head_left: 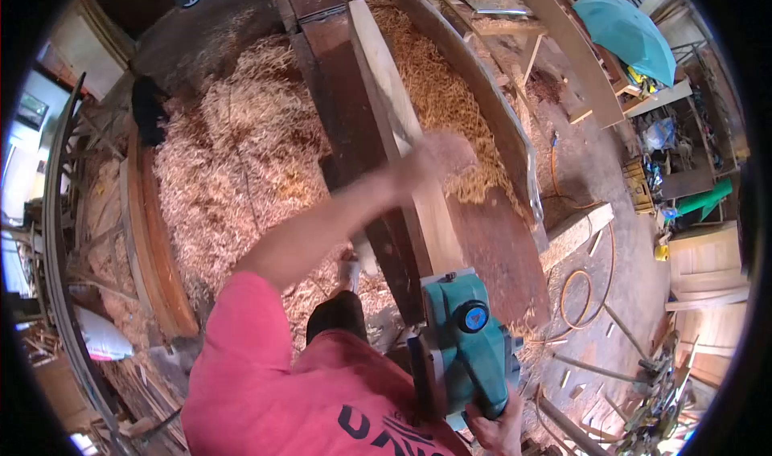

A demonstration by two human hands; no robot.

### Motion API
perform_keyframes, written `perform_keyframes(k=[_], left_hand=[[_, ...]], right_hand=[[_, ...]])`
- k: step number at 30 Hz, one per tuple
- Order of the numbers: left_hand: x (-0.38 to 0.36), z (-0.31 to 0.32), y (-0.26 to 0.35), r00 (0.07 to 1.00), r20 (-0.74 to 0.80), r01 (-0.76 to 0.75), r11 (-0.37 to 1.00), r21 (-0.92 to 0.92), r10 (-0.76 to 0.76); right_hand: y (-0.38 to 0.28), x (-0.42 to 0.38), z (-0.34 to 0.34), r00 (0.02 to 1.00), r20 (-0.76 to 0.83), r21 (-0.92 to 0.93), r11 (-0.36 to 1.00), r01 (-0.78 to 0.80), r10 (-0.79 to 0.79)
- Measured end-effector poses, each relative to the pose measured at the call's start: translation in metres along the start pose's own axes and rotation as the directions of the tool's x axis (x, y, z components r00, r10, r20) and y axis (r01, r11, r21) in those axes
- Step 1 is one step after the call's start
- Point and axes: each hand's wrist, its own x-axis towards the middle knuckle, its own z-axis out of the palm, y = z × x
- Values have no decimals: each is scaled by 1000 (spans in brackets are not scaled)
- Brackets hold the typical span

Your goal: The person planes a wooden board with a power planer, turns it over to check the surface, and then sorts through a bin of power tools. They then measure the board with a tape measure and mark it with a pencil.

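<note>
Planer (460, 335): plastic, semi-gloss. Beam (434, 221): wd, smooth, matt. Shirt (249, 319): cloth, matt.

Woodworking shop, heaped shavings (241, 126), power planer (466, 351), seemingly offcuts (578, 391)

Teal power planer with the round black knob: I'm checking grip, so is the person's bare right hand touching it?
Touching. The head view shows the bare right hand closed around the rear of the teal planer, with no visible gap.

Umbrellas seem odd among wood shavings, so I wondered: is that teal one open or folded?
Open: the teal umbrella spreads in a broad dome, not gathered into a narrow roll.
</note>
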Motion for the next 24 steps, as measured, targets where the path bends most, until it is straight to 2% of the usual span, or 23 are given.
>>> perform_keyframes(k=[1,2,3,4,5,7,9,11,12,13,15,18,19,21,22,24], left_hand=[[39,-60,-48,944,-119,318,946,68,-309],[68,-110,-81,862,-370,422,896,140,-348],[88,-162,-151,815,-546,397,874,280,-195],[101,-210,-239,592,-674,585,811,-18,-442],[117,-233,-240,527,-692,599,793,-108,-492],[125,-272,-317,562,-639,592,795,-132,-525],[138,-292,-384,543,-536,625,738,-255,-646],[155,-281,-399,517,-416,561,663,-495,-748],[152,-281,-416,522,-351,539,620,-570,-777],[149,-280,-431,525,-284,520,567,-639,-802],[139,-285,-453,575,-165,510,508,-694,-802],[131,-285,-459,662,-197,498,621,-605,-723],[131,-286,-458,711,-234,459,690,-559,-663],[125,-286,-464,800,-288,368,810,-457,-526],[123,-289,-463,803,-223,368,754,-544,-553],[121,-298,-456,813,-60,382,608,-696,-579]], right_hand=[[-14,14,10,992,-95,-40,996,79,-83],[-30,27,23,968,-186,-88,984,152,-166],[-44,39,33,930,-268,-141,965,219,-250],[-54,50,39,965,-251,-35,997,71,-77],[-70,64,42,973,-227,-62,998,19,-33],[-103,87,46,982,-176,-125,988,-86,63],[-145,113,55,983,-177,-202,979,2,-38],[-171,139,65,978,-193,-243,969,37,-85],[-181,150,67,973,-197,-360,932,42,-120],[-191,163,70,976,-177,-350,935,57,-126],[-215,191,76,981,-134,-321,943,88,-137],[-276,245,97,985,-100,-355,930,93,-137],[-280,269,98,852,33,-655,633,413,-522],[-329,321,114,964,41,-299,918,261,-261],[-357,351,123,925,57,-342,863,372,-376],[-398,416,144,851,40,-226,825,519,-524]])
